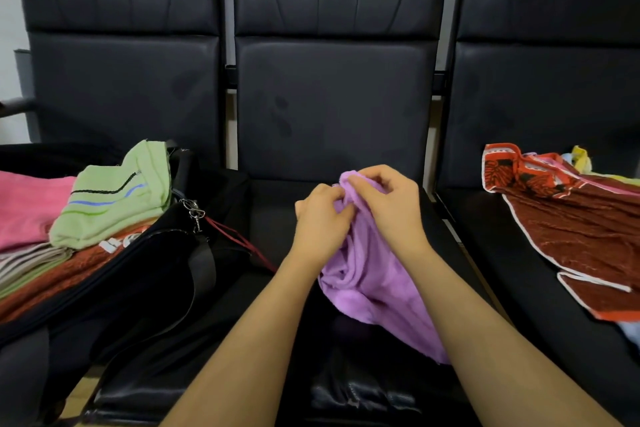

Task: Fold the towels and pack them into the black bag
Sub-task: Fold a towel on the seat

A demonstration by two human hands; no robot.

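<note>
A purple towel [370, 274] hangs bunched over the middle seat. My left hand [320, 218] and my right hand [388, 199] both pinch its top edge, close together. On the left seat the open black bag [145, 274] holds folded towels: a light green one [117, 198] on top, a pink one [27, 208] beside it, and striped and rust-red ones underneath. A dark red towel with an orange patterned border [568, 229] lies unfolded on the right seat.
Three black padded chairs [332, 94] stand in a row with narrow gaps between them. The bag's strap [201, 274] and a red cord [239, 239] trail onto the middle seat. More cloth, yellow and pale blue, shows behind the red towel at the far right.
</note>
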